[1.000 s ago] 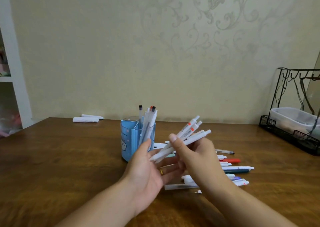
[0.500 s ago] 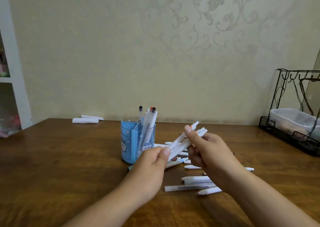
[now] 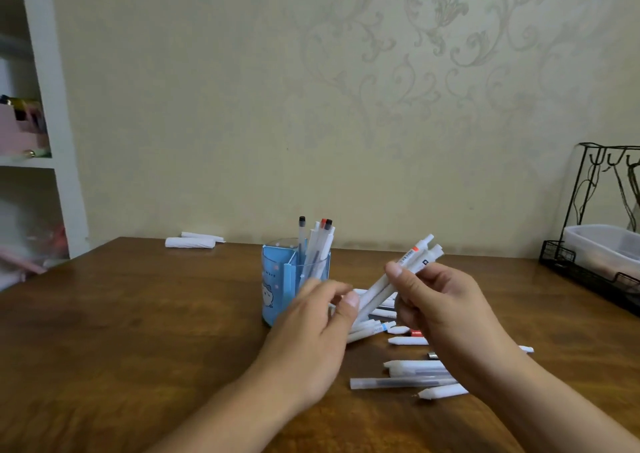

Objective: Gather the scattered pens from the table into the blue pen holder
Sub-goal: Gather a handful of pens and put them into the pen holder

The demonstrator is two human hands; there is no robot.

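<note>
The blue pen holder (image 3: 277,286) stands mid-table with several pens upright in it. My right hand (image 3: 443,310) grips a bundle of white pens (image 3: 377,288), tilted with the clicker ends up and to the right. My left hand (image 3: 322,328) is blurred, in front of the holder, with its thumb and fingers at the bundle's lower end; whether it pinches the pens is unclear. Several scattered pens (image 3: 401,381) lie on the wooden table (image 3: 138,331) below and behind my right hand.
Two white rolled items (image 3: 192,242) lie at the table's far edge by the wall. A black wire rack (image 3: 595,265) holding a clear plastic box (image 3: 606,248) stands at the far right. A white shelf unit (image 3: 52,123) is at the left.
My right hand has lifted the pen bundle a little and tipped it steeper. My left hand has moved at the bundle's lower end and is now blurred.
</note>
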